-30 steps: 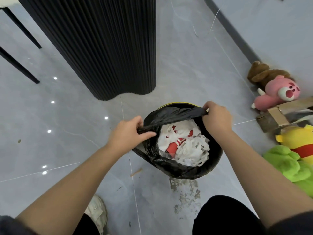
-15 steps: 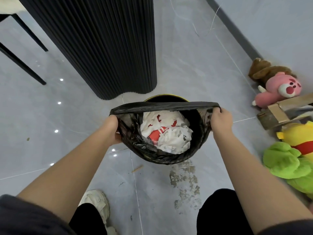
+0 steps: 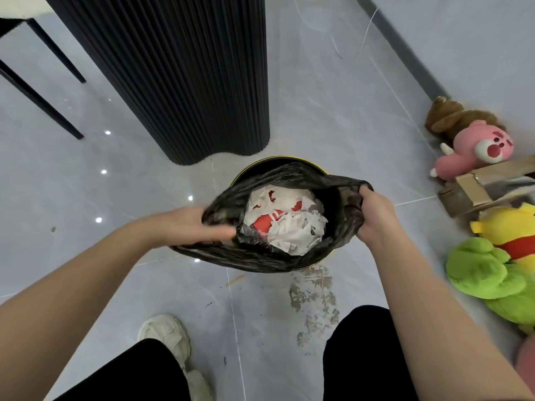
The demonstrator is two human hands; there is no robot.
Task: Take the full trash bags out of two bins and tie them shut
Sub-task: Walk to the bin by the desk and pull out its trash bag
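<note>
The trash bag point(image 3: 269, 257), of thin, black, wrinkled plastic, sits with its lower part inside one round bin point(image 3: 285, 159), of which only a narrow yellow rim shows behind it. The mouth of the bag is open and pulled out over the rim toward the left.

The floor point(image 3: 333, 96) is of large, glossy grey tiles with thin pale joints. Behind the bin, one tall black column point(image 3: 179, 76) with fine vertical ribs and a wavy base stands on it. Two thin black chair legs point(image 3: 43, 105) slant at the far left.

Four plush toys lie along the wall on the right: a brown one point(image 3: 457, 117), a pink one point(image 3: 477, 149), a yellow one point(image 3: 509, 227) and a green one point(image 3: 486, 270). A piece of brown cardboard point(image 3: 474, 186) lies between the pink and the yellow.

Inside the bag there is crumpled white paper point(image 3: 292, 233) around something smooth and red point(image 3: 265, 225).

The right hand point(image 3: 373, 215) has its fingers curled tightly round a bunch of plastic at the right side of the bag's mouth. The left hand point(image 3: 185, 227) is blurred and lies against the left side of the mouth. Its fingertips go into the folds, and I cannot tell whether it grips.

One worn, off-white shoe point(image 3: 168, 334) stands on the floor below the left arm. A rough grey stain point(image 3: 312, 293) marks the tile in front of the bin, and one small wooden stick point(image 3: 236, 280) lies beside it.
</note>
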